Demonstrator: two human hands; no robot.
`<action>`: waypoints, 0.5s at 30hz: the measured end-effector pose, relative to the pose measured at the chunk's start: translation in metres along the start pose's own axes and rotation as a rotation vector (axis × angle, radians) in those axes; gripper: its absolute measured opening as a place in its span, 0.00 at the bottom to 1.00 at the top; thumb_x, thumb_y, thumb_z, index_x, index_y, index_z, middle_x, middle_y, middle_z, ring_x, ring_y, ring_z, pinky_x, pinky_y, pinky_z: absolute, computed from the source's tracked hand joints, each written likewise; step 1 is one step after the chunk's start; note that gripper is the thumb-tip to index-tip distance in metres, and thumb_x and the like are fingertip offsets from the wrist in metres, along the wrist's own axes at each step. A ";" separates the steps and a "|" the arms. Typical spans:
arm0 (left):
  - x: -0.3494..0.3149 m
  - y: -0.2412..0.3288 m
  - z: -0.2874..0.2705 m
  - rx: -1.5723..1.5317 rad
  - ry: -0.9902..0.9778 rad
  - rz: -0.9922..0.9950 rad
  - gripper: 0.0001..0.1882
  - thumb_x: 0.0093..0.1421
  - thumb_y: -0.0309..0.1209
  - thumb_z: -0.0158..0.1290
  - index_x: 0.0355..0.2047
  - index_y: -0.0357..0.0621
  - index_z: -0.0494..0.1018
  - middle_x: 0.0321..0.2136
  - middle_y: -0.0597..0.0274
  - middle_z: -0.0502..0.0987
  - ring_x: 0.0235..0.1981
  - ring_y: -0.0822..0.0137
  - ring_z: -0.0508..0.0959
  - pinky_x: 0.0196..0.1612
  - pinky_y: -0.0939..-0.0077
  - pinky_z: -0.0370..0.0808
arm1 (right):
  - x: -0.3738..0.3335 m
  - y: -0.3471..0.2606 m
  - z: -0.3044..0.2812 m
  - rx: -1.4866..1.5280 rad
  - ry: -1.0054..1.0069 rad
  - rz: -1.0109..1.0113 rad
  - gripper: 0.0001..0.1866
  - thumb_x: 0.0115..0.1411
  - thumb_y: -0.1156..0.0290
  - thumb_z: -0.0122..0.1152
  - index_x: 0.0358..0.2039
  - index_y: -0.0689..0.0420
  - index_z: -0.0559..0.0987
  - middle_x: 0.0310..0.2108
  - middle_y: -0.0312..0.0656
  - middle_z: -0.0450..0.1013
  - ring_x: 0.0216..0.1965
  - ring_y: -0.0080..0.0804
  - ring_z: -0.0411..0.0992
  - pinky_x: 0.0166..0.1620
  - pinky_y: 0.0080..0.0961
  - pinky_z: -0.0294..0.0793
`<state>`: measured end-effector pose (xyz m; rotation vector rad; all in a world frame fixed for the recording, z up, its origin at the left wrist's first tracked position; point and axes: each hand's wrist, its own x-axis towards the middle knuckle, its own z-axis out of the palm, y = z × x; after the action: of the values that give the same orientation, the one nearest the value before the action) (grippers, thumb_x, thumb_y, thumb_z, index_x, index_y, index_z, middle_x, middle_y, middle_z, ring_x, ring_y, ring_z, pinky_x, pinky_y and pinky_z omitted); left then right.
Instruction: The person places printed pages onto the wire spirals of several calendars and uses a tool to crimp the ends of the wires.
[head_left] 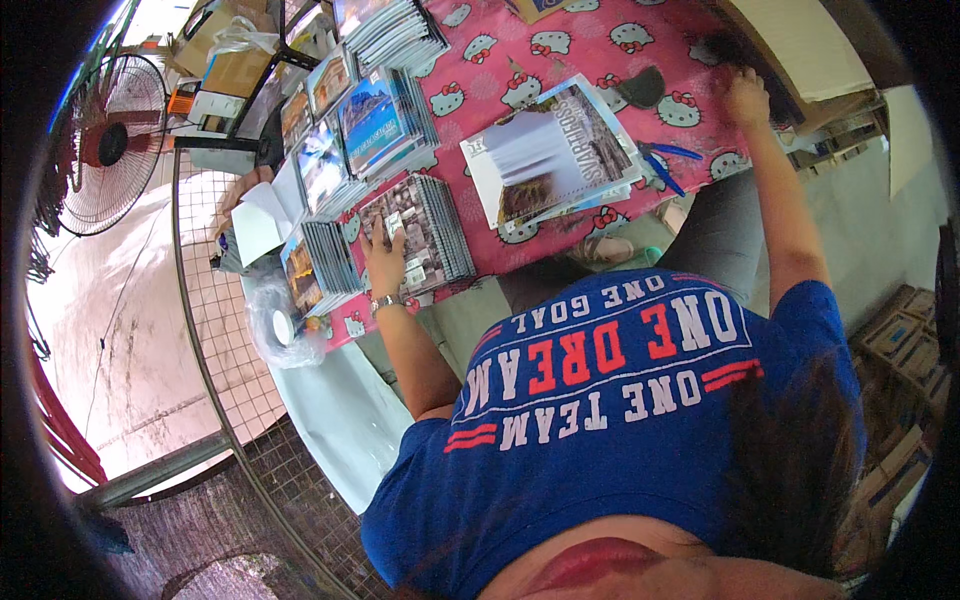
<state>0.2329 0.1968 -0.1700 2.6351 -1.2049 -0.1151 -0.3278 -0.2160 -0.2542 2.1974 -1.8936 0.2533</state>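
A stack of notebooks (430,232) is set near the edge of the pink tablecloth (590,62) and touched by the left hand (385,264), fingers spread. Whether anything is gripped by the right hand (746,99) cannot be told.

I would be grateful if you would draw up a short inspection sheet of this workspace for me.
Surface: pink cartoon-print tablecloth, largely covered at the left.
Work items: dark-covered booklet stack, more picture-covered stacks beside it, and waterfall-picture sheets.
Clutter: blue-handled tool, dark rounded object, clear plastic bag.
Grip: left hand on the dark-covered booklet stack, fingers spread; right hand at the table's far right, its contents unclear.
Cables: thin dark line at left, possibly one; cannot tell.
Surroundings: fan and wire grid at left, cardboard boxes at right.
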 end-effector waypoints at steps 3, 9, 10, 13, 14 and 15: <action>-0.005 0.002 -0.002 -0.089 0.000 0.008 0.34 0.60 0.53 0.51 0.65 0.62 0.58 0.64 0.34 0.54 0.68 0.41 0.49 0.64 0.54 0.57 | 0.009 0.017 0.023 -0.026 -0.020 -0.032 0.14 0.61 0.65 0.47 0.43 0.54 0.76 0.47 0.47 0.72 0.50 0.46 0.71 0.48 0.45 0.74; -0.003 -0.009 -0.002 -0.089 -0.006 0.031 0.33 0.61 0.52 0.51 0.65 0.62 0.58 0.62 0.31 0.56 0.66 0.40 0.52 0.64 0.54 0.57 | 0.029 0.022 0.018 -0.048 -0.085 -0.089 0.16 0.59 0.66 0.48 0.46 0.52 0.75 0.46 0.48 0.73 0.50 0.47 0.72 0.48 0.45 0.74; -0.001 -0.014 0.000 -0.018 0.046 0.036 0.32 0.61 0.51 0.51 0.64 0.60 0.60 0.61 0.32 0.58 0.65 0.40 0.54 0.63 0.54 0.58 | 0.030 0.021 0.012 -0.005 -0.174 -0.105 0.16 0.59 0.64 0.50 0.46 0.53 0.75 0.45 0.49 0.74 0.49 0.47 0.72 0.49 0.46 0.73; 0.013 0.007 0.009 0.065 0.248 0.123 0.30 0.59 0.49 0.54 0.60 0.54 0.66 0.59 0.34 0.62 0.62 0.39 0.60 0.62 0.53 0.59 | 0.031 0.026 0.012 -0.008 -0.135 -0.229 0.19 0.52 0.63 0.61 0.46 0.49 0.77 0.36 0.49 0.78 0.40 0.51 0.76 0.44 0.47 0.75; 0.014 0.049 0.005 0.011 0.335 0.188 0.29 0.59 0.48 0.55 0.58 0.52 0.68 0.58 0.36 0.63 0.61 0.40 0.61 0.62 0.53 0.60 | 0.027 0.021 0.012 0.086 -0.200 -0.163 0.18 0.50 0.61 0.63 0.42 0.50 0.79 0.36 0.48 0.77 0.40 0.50 0.76 0.44 0.45 0.76; 0.008 0.095 -0.003 -0.042 0.424 0.253 0.28 0.58 0.47 0.56 0.56 0.50 0.70 0.58 0.38 0.65 0.60 0.41 0.63 0.61 0.53 0.60 | 0.026 0.021 0.016 0.219 -0.245 -0.104 0.17 0.50 0.59 0.63 0.40 0.52 0.80 0.37 0.48 0.77 0.41 0.49 0.75 0.45 0.43 0.75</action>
<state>0.1690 0.1312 -0.1427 2.2829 -1.3407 0.4344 -0.3451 -0.2476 -0.2609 2.5684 -1.9450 0.1883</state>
